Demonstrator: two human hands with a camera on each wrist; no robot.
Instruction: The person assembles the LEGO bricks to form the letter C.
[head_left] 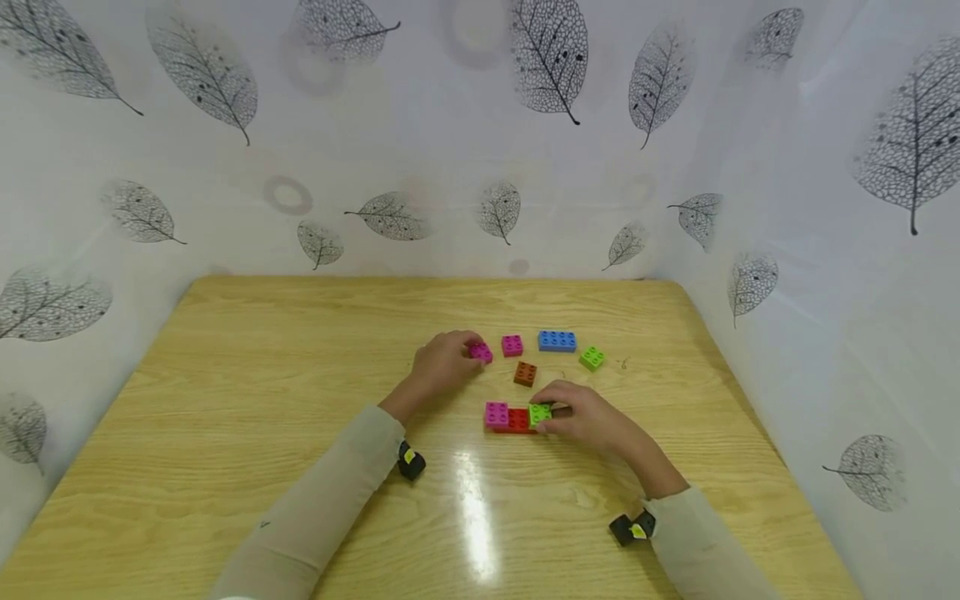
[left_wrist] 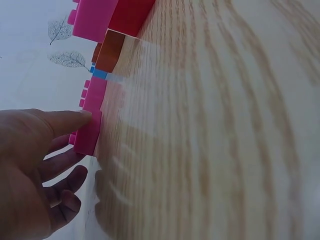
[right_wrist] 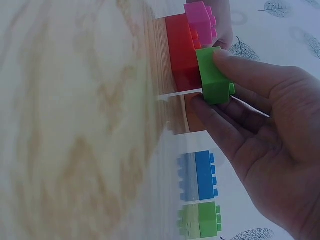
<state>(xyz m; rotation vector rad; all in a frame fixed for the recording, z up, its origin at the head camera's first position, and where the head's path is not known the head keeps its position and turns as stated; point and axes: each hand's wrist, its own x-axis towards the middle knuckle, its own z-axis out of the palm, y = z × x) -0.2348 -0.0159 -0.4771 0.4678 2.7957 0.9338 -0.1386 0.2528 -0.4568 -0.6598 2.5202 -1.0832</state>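
Note:
My left hand pinches a pink building brick between thumb and fingers at the table's far middle; in the left wrist view the thumb lies on that brick. Nearer me, a long red brick carries another pink brick on its left end. My right hand grips a green brick at the red brick's right end. In the right wrist view, this green brick sits against the red brick's studs, slightly overhanging its end. Whether it is fully pressed down I cannot tell.
Beyond the red brick lie a brown brick, a third pink brick, a long blue brick and a second green brick. A leaf-print curtain surrounds the wooden table at the back and sides.

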